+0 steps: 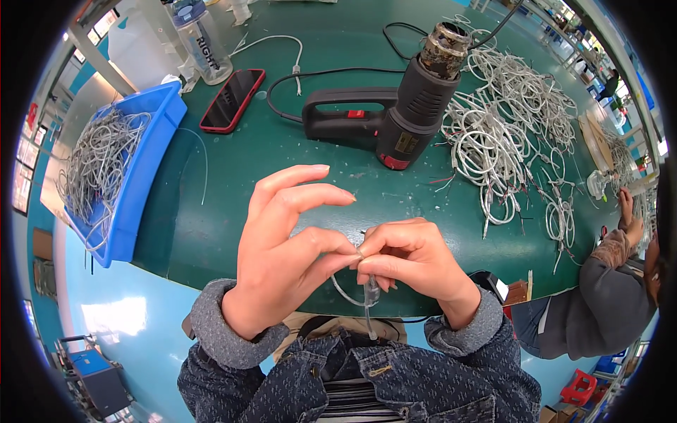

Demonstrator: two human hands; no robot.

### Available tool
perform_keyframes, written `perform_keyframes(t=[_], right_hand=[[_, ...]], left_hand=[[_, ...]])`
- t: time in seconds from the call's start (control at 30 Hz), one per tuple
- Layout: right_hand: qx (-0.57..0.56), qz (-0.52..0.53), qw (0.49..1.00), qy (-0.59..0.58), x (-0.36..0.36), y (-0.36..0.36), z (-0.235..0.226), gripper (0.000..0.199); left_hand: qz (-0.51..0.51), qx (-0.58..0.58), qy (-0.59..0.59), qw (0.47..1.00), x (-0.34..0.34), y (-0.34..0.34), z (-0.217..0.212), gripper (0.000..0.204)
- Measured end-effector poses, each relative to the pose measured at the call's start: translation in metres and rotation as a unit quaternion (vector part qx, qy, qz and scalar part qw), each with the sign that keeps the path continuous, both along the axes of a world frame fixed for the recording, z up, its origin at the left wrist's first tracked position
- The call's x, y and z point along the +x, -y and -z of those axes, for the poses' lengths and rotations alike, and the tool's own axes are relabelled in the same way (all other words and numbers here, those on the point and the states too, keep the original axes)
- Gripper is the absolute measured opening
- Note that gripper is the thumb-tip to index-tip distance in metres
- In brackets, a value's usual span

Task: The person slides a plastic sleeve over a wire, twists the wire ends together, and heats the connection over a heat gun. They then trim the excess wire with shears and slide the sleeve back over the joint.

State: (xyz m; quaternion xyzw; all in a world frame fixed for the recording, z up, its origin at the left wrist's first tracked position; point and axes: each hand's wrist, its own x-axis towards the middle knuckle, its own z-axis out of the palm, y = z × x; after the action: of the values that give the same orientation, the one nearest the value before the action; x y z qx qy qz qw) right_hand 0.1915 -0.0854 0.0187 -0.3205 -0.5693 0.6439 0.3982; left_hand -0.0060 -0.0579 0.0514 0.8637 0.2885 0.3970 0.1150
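Note:
My left hand [278, 264] pinches with thumb and forefinger, its other fingers raised and spread. Its tips meet those of my right hand [419, 257], which is closed in a pinch just beside it. Between them is the end of a thin light-grey cable [343, 290], mostly covered by the fingertips. Below the right fingers hangs a clear, sleeve-like piece [371, 292] with cable in it. Exactly what sits between the tips is too small to make out. Both hands are over the near edge of the green table [226, 240].
Beyond my hands a black heat gun [416, 106] stands nozzle up. Tangled grey cables [490, 141] pile to its right. On the left are a blue bin [144, 190] of wires, a red-edged phone [233, 101] and a bottle [202, 46]. A co-worker [599, 303] sits at right.

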Motion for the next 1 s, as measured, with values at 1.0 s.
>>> perform_keyframes(t=[1.0], right_hand=[[-0.078, -0.002, 0.994, -0.077, -0.001, 0.004, 0.005, 0.007]], left_hand=[[0.016, -0.007, 0.183, 0.983, 0.019, 0.005, 0.046, 0.02]])
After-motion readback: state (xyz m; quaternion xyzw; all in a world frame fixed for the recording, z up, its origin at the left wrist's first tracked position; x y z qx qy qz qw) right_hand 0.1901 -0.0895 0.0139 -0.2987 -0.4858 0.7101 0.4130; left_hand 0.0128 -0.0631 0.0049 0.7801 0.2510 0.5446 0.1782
